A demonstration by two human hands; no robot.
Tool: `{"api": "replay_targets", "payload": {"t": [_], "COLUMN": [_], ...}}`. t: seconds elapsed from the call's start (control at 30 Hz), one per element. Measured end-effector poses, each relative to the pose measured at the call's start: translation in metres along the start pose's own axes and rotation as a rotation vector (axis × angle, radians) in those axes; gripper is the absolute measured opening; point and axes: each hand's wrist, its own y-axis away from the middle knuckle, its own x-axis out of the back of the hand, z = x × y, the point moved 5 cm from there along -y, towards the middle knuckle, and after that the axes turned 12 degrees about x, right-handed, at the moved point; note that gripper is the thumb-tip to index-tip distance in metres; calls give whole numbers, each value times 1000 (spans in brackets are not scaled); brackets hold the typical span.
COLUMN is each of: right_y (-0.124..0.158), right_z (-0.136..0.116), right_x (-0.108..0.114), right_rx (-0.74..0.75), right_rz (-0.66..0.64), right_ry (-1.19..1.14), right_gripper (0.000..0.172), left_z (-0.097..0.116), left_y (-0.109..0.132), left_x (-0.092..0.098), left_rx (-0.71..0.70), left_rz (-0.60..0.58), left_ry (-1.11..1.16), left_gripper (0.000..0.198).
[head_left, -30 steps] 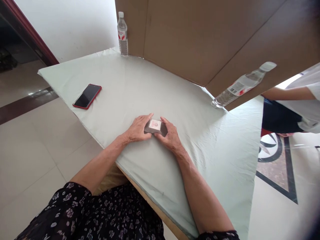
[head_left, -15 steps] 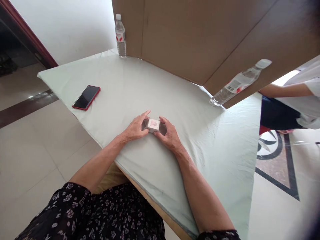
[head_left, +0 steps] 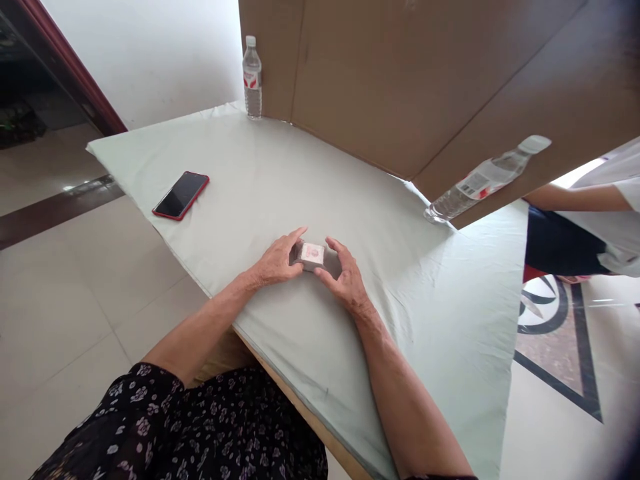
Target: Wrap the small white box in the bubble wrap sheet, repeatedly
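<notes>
A small pack (head_left: 313, 254), with a white top printed in pale red and greyish sides, lies on the cloth-covered table between my hands. It looks like a pack of playing cards, but I cannot read the print. My left hand (head_left: 281, 259) curves around its left end, with thumb and fingers apart; the thumb tip is at the pack's near left corner, and whether it touches I cannot tell. On the other side, my right hand (head_left: 345, 277) is spread in a C shape, its thumb tip close to the near right corner and its fingers off the pack.
A phone in a red case (head_left: 181, 195) lies on the left of the pale green tablecloth (head_left: 260, 180). One water bottle (head_left: 253, 80) stands at the back; another bottle (head_left: 485, 180) is at the right, before the brown cardboard panel (head_left: 380, 80). Another person's arm (head_left: 575, 198) shows at right.
My right hand has opened wider and drawn slightly away from the pack. The left hand stays around its left end. The whole view has shifted a little.
</notes>
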Motion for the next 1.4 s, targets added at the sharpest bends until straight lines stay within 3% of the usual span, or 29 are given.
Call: {"api": "replay_targets", "payload": {"t": [0.23, 0.5, 0.73, 1.0, 1.23, 1.4], "right_y": [0, -2, -4, -19, -54, -78], "right_z": [-15, -24, -39, -27, -11, 5], "right_x": [14, 14, 12, 17, 27, 32], "right_rx": [96, 206, 367, 218, 92, 67], "right_rz": [209, 163, 199, 250, 111, 91], "right_ry": [59, 267, 492, 382, 299, 296], "right_gripper": [28, 16, 10, 15, 14, 13], "left_z": [5, 13, 18, 19, 18, 17], "left_y": [3, 7, 9, 8, 6, 5], "left_x": [-4, -5, -6, -12, -15, -17], "left_rx": [-134, -234, -281, -306, -234, -226], "left_rz": [-10, 23, 26, -14, -57, -63], "left_ry": [-9, -84, -85, -51, 35, 87], "left_gripper": [80, 79, 82, 83, 90, 93]}}
